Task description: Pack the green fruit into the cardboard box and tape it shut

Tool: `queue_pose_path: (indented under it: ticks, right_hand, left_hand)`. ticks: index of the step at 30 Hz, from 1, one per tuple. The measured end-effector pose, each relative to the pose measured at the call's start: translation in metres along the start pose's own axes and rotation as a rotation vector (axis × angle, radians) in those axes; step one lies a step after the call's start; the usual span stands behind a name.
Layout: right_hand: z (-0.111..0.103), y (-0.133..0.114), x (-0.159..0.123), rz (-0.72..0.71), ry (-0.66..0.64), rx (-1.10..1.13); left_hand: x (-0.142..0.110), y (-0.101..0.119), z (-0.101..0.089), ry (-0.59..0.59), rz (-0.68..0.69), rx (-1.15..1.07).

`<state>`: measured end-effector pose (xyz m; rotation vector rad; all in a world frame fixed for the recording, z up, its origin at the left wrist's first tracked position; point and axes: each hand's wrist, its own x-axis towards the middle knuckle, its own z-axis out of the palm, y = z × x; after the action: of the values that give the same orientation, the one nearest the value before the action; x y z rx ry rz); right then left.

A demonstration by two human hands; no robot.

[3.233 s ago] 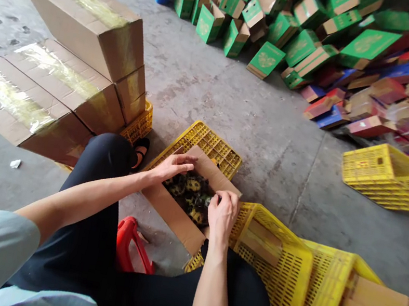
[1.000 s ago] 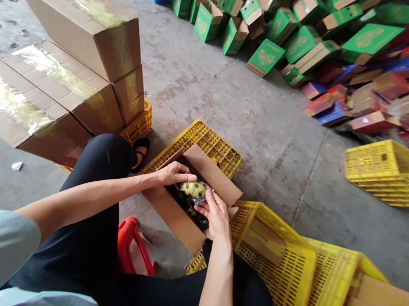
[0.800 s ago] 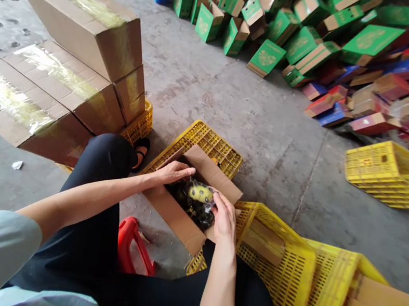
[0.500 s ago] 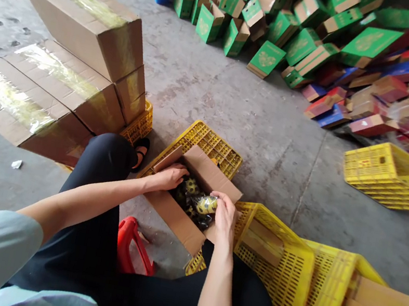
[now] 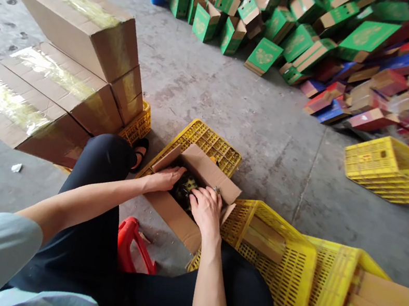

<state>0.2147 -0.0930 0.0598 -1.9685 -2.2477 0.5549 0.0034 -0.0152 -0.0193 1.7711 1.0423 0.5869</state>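
Labels 1st: green boxes (image 5: 264,55) way beyond the open carton (image 5: 172,219) have a pale heart print w/ some small lettering, too blurry to read tbh. Yellow crate (image 5: 371,164) well off to the right of the carton has a little mark on its side, also unreadable. Taped boxes (image 5: 70,37) to the left of the carton are brown w/ shiny yellowish tape.

OK, hands. Yellow-and-dark items (image 5: 188,184) are down inside the carton, a bit of them showing btwn the two hands, rest covered. Left hand (image 5: 165,179) is at the carton's left end, fingers bent & close together, tips inside; can't tell if it's got hold of anything. Right hand (image 5: 206,207) is over the carton's right half, palm down, fingers part curled and a little spread, right at the items; can't tell if it's gripping one or just resting there.

Carton sits at a yellow grid crate (image 5: 211,141), which shows past its far side. Stacked crates (image 5: 292,284) are just right of the carton, red stool (image 5: 127,245) is on its near side.
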Motion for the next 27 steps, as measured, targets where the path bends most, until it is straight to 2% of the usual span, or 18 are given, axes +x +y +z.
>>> queue_pose_path:
  ticks: [5,9,17,21,24,27]
  right_hand:
    - [-0.016,0.002,0.0,0.106,-0.062,-0.023]
    - [-0.014,0.005,0.002,0.101,-0.067,-0.029]
    - [0.001,0.021,0.002,0.036,0.128,0.177]
    - [-0.002,0.023,0.005,0.024,0.227,0.276]
    - [-0.008,0.019,0.009,0.008,0.296,0.407]
    - [-0.014,0.012,0.013,0.043,0.318,0.6]
  left_hand:
    - [-0.005,0.003,-0.003,-0.063,0.004,0.157]
    - [0.001,0.005,-0.005,-0.105,0.017,0.221]
    - [0.009,0.016,-0.012,-0.201,0.012,0.245]
    - [0.011,0.029,-0.029,-0.275,-0.002,0.202]
    - [0.014,0.042,-0.048,-0.306,0.013,0.005]
    - [0.016,0.055,-0.056,-0.252,-0.018,-0.445]
